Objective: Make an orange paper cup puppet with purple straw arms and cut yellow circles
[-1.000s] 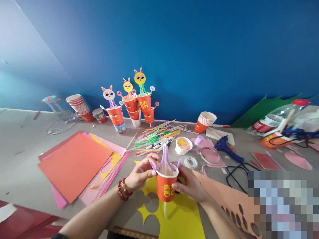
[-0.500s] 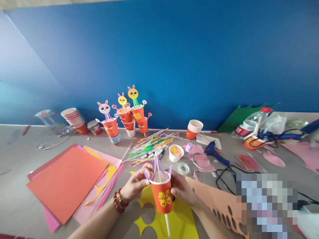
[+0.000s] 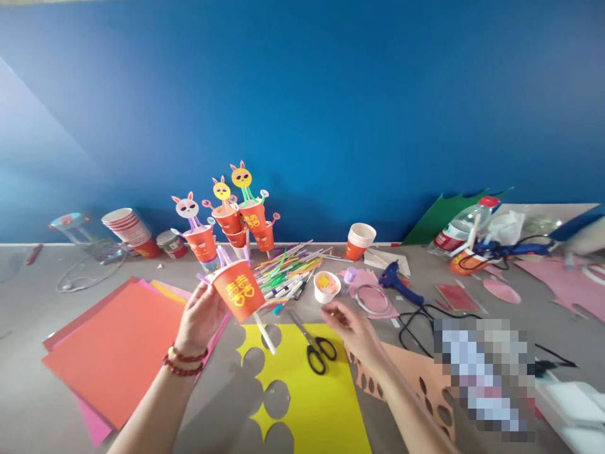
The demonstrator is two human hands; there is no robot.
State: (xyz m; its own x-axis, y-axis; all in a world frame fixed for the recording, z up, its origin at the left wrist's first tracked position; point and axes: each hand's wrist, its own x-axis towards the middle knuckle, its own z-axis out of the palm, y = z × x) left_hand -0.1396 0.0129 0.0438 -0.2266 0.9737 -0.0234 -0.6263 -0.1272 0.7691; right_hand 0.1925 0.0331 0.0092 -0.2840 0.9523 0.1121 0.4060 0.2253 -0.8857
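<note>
My left hand (image 3: 201, 318), with beaded bracelets at its wrist, is closed on a red paper cup (image 3: 240, 291) printed with yellow characters. The cup is tilted, with bent purple pipe cleaners (image 3: 227, 255) rising from its mouth and a white stick (image 3: 265, 332) poking out of its base. My right hand (image 3: 350, 331) is loosely curled, fingers apart, just below a small white tub (image 3: 327, 287) of yellow and pink paper cutouts. Nothing shows in that hand. Black-handled scissors (image 3: 317, 350) lie between my hands on yellow paper (image 3: 326, 410) with round holes.
Finished cup figures with rabbit faces (image 3: 241, 176) stand at the back. Several coloured pipe cleaners (image 3: 288, 268) are piled behind the cup. Orange sheets (image 3: 113, 353) lie left. A blue glue gun (image 3: 399, 284) with a black cord, stacked cups (image 3: 362, 241) and a bottle (image 3: 466, 224) are on the right.
My left hand has carried the cup up and left, tilting it. My right hand has let go of the cup and moved beside the white tub. The scissors are now uncovered.
</note>
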